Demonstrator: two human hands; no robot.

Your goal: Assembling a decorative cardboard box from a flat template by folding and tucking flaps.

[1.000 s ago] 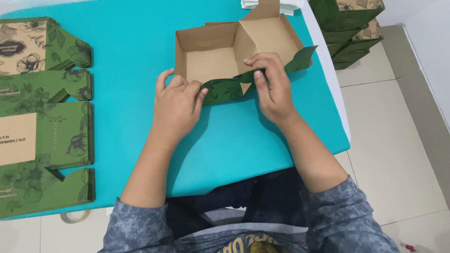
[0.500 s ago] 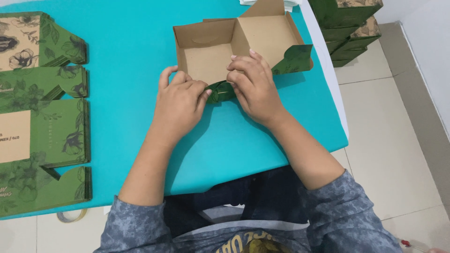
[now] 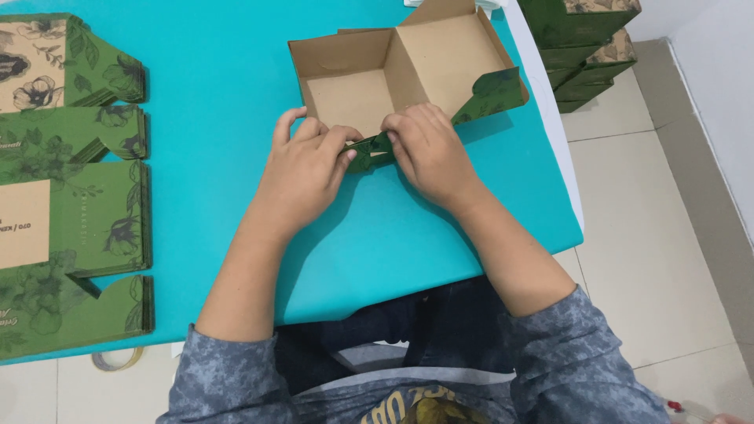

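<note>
A half-folded cardboard box (image 3: 369,86), brown inside and green with a floral print outside, lies on the turquoise table (image 3: 220,86). Its near green flap (image 3: 369,151) is pinched between both hands. My left hand (image 3: 302,169) presses the flap's left part at the box's near wall. My right hand (image 3: 428,149) grips the flap's right part, fingers curled over it. The lid panel (image 3: 452,59) lies open to the right, with a green side flap (image 3: 495,90) sticking up.
A stack of flat green floral box blanks (image 3: 71,196) covers the table's left side. Finished green boxes (image 3: 585,47) are stacked on the floor at the upper right. A tape roll (image 3: 118,360) lies on the tiled floor under the table's near-left edge.
Both hands have drawn closer together on the near flap, and the flap has folded further in, so less of its green shows.
</note>
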